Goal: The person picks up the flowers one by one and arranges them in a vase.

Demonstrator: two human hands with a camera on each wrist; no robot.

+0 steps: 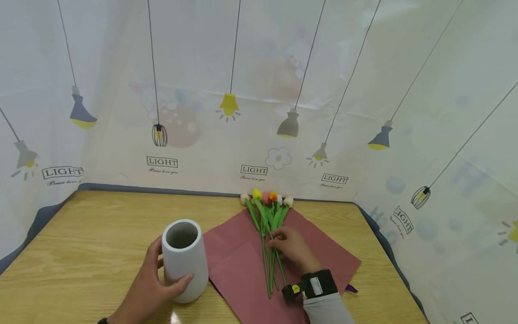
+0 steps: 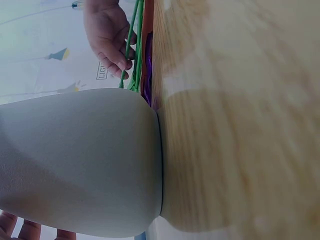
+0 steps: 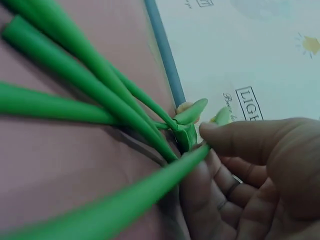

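A white vase (image 1: pixel 187 270) stands upright on the table, its round mouth facing up. My left hand (image 1: pixel 151 281) grips it from the left, thumb across the front; in the left wrist view some fingertips (image 2: pixel 30 231) show at the vase's far side. Several artificial tulips (image 1: pixel 265 225) with green stems and white, yellow, pink and orange heads lie on a dusty-pink sheet (image 1: pixel 234 252). My right hand (image 1: pixel 294 248) pinches one tulip stem (image 3: pixel 150 185) between thumb and forefinger, raised slightly off the sheet. The other stems lie beside it.
The wooden table (image 1: pixel 121 234) has a dark blue edge and a printed cloth (image 1: pixel 202 67) around its back and sides. A purple ribbon end (image 1: pixel 351 288) pokes out from under the sheet at the right.
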